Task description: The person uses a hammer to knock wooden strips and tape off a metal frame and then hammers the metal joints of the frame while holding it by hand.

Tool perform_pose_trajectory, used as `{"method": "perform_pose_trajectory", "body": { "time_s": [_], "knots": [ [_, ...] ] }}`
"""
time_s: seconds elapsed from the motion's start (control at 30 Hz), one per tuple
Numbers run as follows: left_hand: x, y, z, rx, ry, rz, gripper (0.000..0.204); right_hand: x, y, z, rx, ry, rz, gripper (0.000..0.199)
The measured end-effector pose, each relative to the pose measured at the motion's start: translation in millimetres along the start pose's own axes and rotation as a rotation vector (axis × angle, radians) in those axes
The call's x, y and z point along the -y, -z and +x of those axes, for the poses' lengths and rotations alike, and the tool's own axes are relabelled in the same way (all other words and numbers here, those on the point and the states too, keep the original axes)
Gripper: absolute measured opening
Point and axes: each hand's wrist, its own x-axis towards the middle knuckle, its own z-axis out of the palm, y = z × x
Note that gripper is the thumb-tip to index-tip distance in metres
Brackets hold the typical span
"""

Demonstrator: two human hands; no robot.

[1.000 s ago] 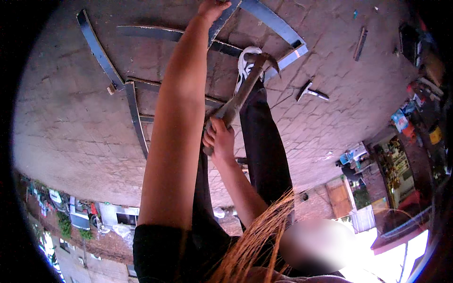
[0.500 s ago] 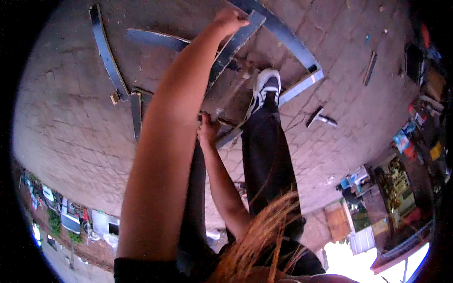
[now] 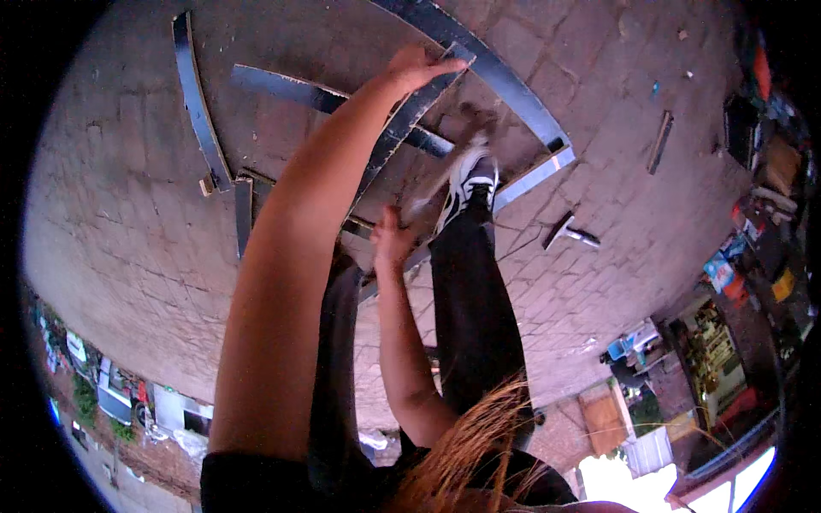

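My left hand is closed around the upper end of a dark board, with a finger lying along its tip. The board slants from there down toward my legs, partly behind my left forearm. Lower down, my right hand grips what looks like a hammer, smeared by motion. Its handle runs up and right from my fist, and its blurred head lies beside my right shoe. Beneath and around the held board are a long dark board and a shorter pale-faced one, which meet at a corner.
Another dark board passes under my left arm. A separate strip lies at the far left on the paved ground. To the right are a T-shaped tool and a thin strip. Mixed clutter lines the right edge.
The hammer has swung, and its head now sits farther up and right. My left hand and the board end appear slightly lower in view. The whole view has shifted a little.
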Motion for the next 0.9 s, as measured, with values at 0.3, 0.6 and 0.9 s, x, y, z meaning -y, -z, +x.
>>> {"method": "perform_pose_trajectory", "body": {
  "time_s": [0.3, 0.6, 0.9],
  "knots": [
    [10.7, -17.1, 10.4, 0.054, 0.148, 0.182, 0.078, -10.4, 20.6, -29.1, 0.004, 0.343, 0.23, 0.022],
    [17.3, -14.0, 11.4, 0.061, 0.267, 0.03, 0.07, 64.9, 35.3, -44.3, 0.294, 0.377, 0.255, 0.025],
    [10.6, -9.8, 1.7, 0.059, 0.185, 0.222, 0.072, -5.6, -3.8, -18.7, 0.001, -0.127, -0.109, 0.017]
  ]
}}
